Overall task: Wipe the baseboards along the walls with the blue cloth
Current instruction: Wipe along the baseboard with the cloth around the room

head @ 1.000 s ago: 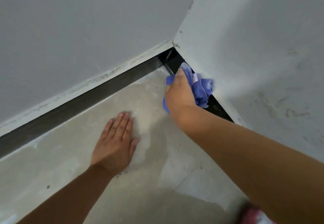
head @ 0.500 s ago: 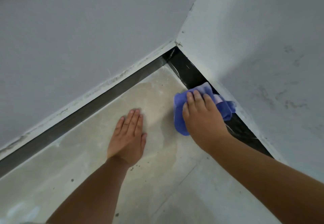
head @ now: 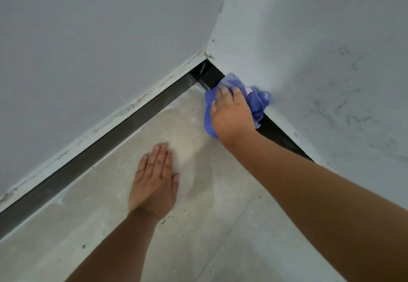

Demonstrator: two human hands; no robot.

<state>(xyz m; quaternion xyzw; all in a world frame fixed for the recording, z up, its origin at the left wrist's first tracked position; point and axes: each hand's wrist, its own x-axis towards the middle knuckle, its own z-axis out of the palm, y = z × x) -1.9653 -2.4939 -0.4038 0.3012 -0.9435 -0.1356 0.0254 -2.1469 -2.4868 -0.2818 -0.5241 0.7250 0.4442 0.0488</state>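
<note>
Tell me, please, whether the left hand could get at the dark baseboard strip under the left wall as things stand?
Probably yes: the left hand lies flat on the bare concrete floor, nothing between it and the dark baseboard strip.

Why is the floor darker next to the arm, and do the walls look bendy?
Head view: the right hand and its arm block the light, so a soft shadow lies on the floor; the wide lens makes the baseboard look stretched and slanted.

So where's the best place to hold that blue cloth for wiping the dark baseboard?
Probably as the right hand has it: palm over the bunched middle of the blue cloth, coming from the floor side. The wad sits against the right-hand baseboard, so pressing from the room side keeps it flat on the strip.
</note>
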